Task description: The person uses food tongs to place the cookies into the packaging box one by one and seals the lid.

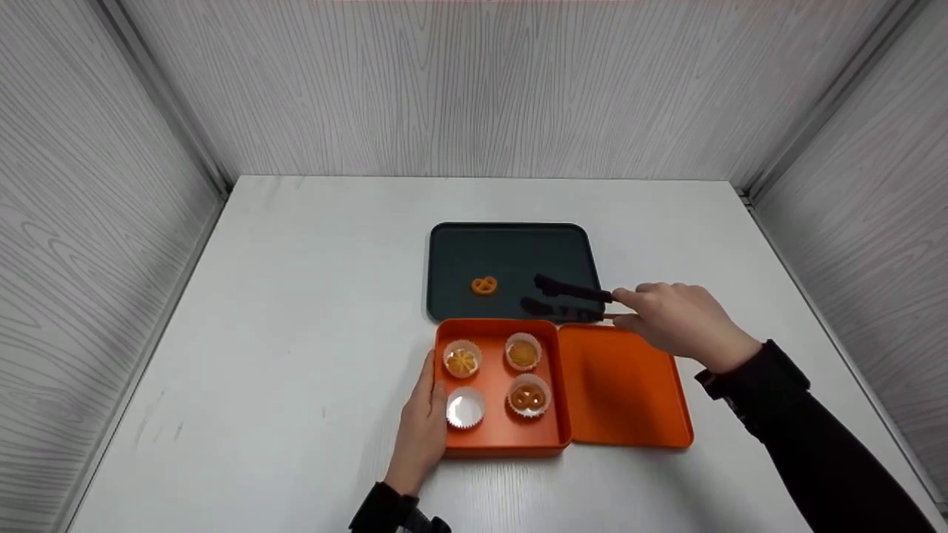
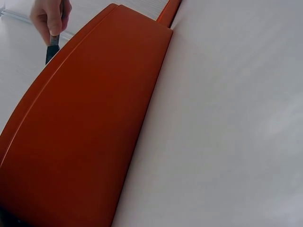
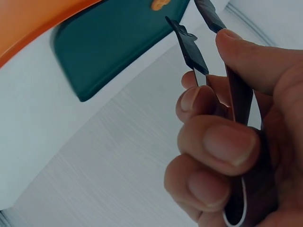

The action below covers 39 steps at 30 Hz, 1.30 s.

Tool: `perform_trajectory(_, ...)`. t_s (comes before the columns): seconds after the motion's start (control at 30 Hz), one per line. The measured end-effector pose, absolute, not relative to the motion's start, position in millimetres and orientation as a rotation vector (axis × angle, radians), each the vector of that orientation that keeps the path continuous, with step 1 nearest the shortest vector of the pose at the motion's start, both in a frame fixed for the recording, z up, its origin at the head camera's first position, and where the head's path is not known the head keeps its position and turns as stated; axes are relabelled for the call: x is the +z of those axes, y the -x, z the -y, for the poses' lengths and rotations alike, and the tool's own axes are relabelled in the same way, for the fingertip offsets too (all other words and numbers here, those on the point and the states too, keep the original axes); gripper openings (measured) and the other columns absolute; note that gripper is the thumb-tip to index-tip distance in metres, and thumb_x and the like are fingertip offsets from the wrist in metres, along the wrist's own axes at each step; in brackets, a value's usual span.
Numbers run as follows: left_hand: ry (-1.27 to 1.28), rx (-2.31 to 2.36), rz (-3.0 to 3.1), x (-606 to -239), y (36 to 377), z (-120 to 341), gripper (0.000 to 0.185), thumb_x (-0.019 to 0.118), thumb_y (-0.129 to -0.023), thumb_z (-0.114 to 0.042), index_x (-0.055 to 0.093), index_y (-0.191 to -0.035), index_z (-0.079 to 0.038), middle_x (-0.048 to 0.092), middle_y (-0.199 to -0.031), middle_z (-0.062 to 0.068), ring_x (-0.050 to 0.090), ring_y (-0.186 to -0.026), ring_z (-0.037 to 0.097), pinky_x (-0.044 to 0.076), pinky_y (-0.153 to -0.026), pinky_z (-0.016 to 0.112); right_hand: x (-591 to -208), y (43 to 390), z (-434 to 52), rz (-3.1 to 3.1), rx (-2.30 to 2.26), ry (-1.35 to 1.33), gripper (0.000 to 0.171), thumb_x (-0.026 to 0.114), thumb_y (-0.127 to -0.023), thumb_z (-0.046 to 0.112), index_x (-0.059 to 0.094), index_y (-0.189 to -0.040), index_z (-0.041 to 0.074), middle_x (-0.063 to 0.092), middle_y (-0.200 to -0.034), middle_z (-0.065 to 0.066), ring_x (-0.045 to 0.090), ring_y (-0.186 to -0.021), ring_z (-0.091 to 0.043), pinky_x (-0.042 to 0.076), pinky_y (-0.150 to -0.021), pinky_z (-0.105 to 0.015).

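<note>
Left hand [image 1: 424, 426] lies flat-fingered against the orange box [image 1: 498, 437], bracing it on the bench [image 1: 296, 311]. The pretzel cookie [image 1: 483, 286] sits on the dark tray [image 1: 511, 244]. Right hand [image 1: 681, 318], fingers [image 3: 222, 146] clamped on black tongs [image 1: 566, 297], should keep the tips apart and straddle the cookie gently.

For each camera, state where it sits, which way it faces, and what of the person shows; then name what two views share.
Head: above the table, facing forward and down at the tray, box and lid; both hands and sleeves show: left hand, right hand.
Left wrist: low beside the box's wall, facing along it; only the right hand shows, far off.
Right wrist: behind the fingers gripping the tongs, facing the tray.
Shared: head and right wrist both show tongs, tray and cookie.
</note>
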State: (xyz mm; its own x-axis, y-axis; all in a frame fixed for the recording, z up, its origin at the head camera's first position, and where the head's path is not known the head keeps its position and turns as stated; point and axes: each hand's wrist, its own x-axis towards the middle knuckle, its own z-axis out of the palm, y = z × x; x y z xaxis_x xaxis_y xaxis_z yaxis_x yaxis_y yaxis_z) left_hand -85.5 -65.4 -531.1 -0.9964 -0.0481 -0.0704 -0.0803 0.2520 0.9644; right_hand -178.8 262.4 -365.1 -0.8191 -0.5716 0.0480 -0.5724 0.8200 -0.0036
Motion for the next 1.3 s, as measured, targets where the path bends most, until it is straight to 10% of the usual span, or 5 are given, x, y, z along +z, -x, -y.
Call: perform_trajectory(1.3, 0.126, 1.907, -2.467, -533, 86, 65, 0.057, 0.038, -0.112, -0.023, 0.020, -0.165, -0.012, 0.026, -0.168, 0.005, 0.025, -0.154, 0.023, 0.022, -0.125, 0.049, -407, 251, -201, 3.166, -0.015, -0.867, 0.024, 0.065, -0.101, 0.030, 0.066, -0.086, 0.011, 0.053, -0.065, -0.003, 0.058, -0.063, -0.023, 0.053, -0.059, -0.040)
